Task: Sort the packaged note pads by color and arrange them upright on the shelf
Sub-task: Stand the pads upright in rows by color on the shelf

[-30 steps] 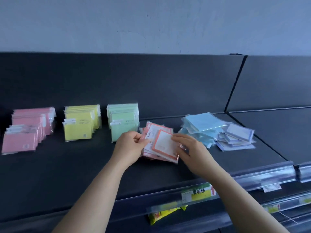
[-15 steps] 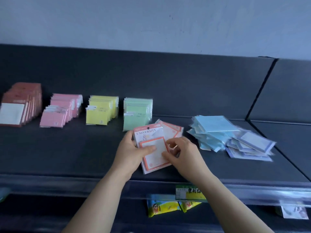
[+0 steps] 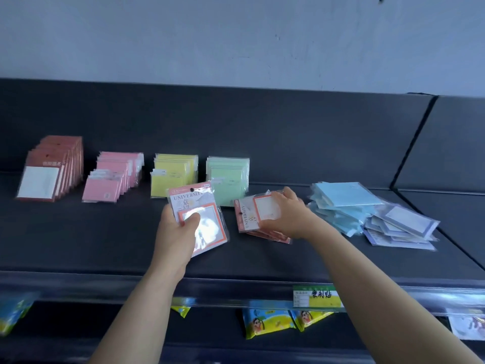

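Dark shelf (image 3: 78, 232) surface runs below a pale wall (image 3: 236, 35). We grasp one orange-bordered pack (image 3: 194, 198) in the left hand (image 3: 178, 232), with the thumb on its front, the fingers curled behind and its face tilted toward us. The right hand (image 3: 286, 216) clamps the top of the orange pile (image 3: 246, 216), fingers curled over the far edge. This pile lies flat on the shelf, just right of the left hand.

Beyond the left hand, the green row (image 3: 228, 177) and yellow row (image 3: 173, 177) stand upright. Farther left stand the pink row (image 3: 110, 179) and red row (image 3: 52, 166).

Right of the right hand, the blue pile (image 3: 338, 203) lies loose. The purple-bordered pile (image 3: 401, 227) lies beyond it, touching it.

Below the right forearm, a price label (image 3: 316, 296) sits on the shelf edge, with snack packets (image 3: 265, 323) hanging underneath.
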Motion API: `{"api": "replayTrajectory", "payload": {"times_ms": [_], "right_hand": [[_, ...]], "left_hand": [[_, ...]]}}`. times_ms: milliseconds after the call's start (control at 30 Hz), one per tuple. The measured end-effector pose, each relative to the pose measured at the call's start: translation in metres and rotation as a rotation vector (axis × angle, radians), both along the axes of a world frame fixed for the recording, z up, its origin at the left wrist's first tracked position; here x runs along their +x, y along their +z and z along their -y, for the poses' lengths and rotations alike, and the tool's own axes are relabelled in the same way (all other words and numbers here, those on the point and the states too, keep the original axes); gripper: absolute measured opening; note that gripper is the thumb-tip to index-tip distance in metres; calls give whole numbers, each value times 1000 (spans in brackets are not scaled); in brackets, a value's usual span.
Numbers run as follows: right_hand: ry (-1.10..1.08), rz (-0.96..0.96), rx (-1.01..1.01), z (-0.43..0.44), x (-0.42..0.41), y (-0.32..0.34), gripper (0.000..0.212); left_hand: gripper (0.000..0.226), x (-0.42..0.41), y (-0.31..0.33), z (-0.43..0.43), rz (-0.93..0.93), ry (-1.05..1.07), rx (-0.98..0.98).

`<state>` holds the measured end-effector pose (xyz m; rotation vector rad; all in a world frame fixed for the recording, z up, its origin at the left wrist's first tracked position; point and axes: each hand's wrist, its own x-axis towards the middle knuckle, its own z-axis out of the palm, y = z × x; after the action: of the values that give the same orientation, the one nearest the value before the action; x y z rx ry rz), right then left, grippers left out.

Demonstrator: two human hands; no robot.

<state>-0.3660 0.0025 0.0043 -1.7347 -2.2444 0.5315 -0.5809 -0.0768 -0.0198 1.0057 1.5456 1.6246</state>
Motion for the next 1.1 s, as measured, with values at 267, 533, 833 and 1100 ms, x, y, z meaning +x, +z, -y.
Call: {"api": "replayTrajectory", "payload": {"times_ms": [267, 533, 833, 1100], "right_hand": [[-28, 113, -38, -4, -10, 11, 112], [-207, -94, 53, 19, -5, 28, 42], [-316, -769, -2, 50, -43, -4, 27], [-139, 52, 320, 40, 2, -28, 27]], "left_hand": [[23, -18, 2, -3, 18, -153, -77], [21, -23, 0, -6, 63, -205, -79], [40, 17, 9, -4, 215, -333, -26], [28, -3, 10, -7, 119, -182, -34]]}}
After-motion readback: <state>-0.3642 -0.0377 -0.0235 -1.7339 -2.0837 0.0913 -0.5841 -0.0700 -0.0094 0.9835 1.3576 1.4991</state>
